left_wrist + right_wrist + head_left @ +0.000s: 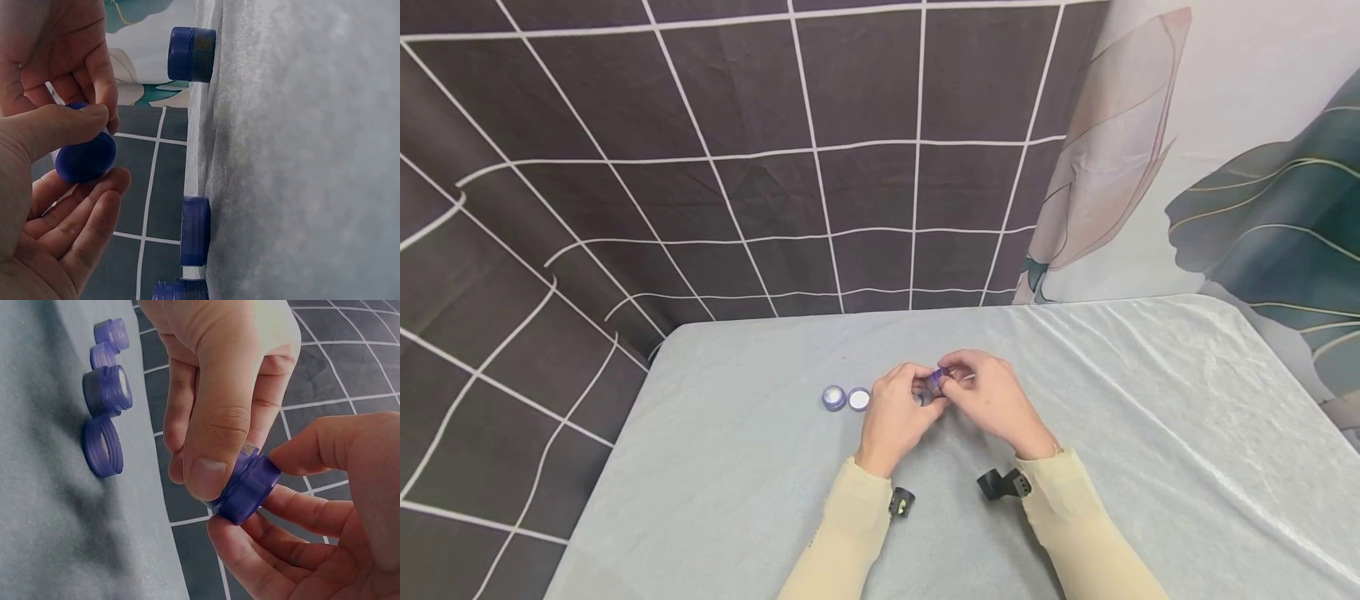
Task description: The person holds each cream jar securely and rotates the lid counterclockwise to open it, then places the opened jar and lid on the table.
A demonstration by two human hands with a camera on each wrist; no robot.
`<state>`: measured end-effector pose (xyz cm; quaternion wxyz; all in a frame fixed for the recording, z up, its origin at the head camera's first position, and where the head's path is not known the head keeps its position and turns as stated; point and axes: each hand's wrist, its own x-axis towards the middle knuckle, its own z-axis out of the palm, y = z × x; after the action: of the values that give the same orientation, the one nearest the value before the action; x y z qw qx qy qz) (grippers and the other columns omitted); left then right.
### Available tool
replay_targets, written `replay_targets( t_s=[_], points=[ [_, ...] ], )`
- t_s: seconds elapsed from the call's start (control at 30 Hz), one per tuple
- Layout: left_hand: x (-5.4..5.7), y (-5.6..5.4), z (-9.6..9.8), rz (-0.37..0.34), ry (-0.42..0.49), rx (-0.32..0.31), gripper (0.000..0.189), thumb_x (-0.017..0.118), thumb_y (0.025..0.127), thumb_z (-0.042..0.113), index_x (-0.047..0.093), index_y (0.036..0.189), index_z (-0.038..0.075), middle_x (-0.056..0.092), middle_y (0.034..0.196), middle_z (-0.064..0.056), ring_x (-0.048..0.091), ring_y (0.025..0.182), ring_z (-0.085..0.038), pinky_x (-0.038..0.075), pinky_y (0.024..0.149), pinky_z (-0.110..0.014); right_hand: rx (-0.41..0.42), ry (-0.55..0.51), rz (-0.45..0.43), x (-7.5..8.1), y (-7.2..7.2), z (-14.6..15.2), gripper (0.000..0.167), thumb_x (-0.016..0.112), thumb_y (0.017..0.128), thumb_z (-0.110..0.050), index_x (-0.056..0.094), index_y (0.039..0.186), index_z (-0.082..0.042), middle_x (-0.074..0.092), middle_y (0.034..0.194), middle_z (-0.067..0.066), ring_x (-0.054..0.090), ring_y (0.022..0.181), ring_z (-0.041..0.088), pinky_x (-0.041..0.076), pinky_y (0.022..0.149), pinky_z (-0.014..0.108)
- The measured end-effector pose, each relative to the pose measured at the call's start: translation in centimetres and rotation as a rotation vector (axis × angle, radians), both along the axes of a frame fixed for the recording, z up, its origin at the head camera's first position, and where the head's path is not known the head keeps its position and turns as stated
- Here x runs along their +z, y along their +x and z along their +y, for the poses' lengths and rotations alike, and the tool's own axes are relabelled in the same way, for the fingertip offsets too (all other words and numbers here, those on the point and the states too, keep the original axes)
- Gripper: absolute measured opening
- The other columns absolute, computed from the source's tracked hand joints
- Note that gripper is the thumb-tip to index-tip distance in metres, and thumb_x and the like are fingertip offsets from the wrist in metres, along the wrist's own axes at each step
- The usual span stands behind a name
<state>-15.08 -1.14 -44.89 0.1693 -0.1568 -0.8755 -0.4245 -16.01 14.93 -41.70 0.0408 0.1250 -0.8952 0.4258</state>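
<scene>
Both hands hold a small purple-blue screw-top jar (936, 382) between them, just above the cloth. My left hand (897, 417) pinches one end with its thumb (215, 444) across the side, near a gold label. The fingertips of my right hand (992, 398) grip the smooth end (250, 494) from the other side. To the left of my left hand, an open jar (833, 397) with pale contents stands beside a round lid (859, 399). The right wrist view shows another open jar (103, 390) and an upturned lid (103, 447) nearer.
In the left wrist view a further small blue jar (192, 54) stands on the cloth. Pale plush cloth (715, 467) covers the table. A dark curtain with white grid lines (865, 192) hangs behind and at left, a patterned one (1225, 167) at right.
</scene>
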Motion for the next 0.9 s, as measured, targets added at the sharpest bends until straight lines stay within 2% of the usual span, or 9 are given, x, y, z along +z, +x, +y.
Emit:
replay_targets(
  t_s=[0.9],
  points=[
    [0.10,0.12,-0.04,-0.015,0.003,-0.014,0.033,0.087,0.076,0.016,0.072,0.103,0.006,0.074,0.095,-0.004,0.071,0.081,-0.012,0.056,0.075,-0.021,0.062,-0.054,0.038,-0.19,-0.09,0.19,0.025,0.065,0.083,-0.004,0.071,0.107,-0.001,0.071,0.101,0.012,0.072,0.087,0.024,0.059,0.081,0.040]
  ],
)
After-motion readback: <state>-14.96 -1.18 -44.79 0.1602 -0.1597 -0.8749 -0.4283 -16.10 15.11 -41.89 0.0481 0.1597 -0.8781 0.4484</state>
